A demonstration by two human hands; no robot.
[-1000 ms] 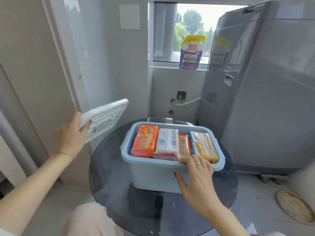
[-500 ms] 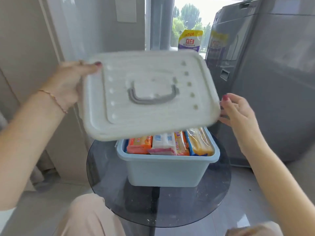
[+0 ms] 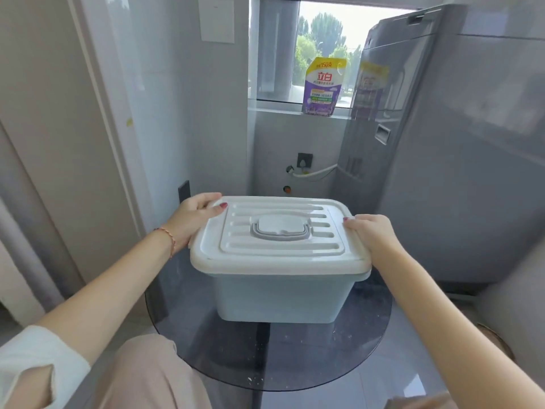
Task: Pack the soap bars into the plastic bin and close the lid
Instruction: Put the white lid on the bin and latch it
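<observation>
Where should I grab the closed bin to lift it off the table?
Probably the grey handle lying flat in the lid centre recess: come from above and flip it up. Both hands, left hand and right hand, sit at the lid's ends.

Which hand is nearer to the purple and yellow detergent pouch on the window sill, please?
Right. The right hand grips the white plastic lid at its right edge, below the detergent pouch; the left hand holds the left edge, farther away.
</observation>
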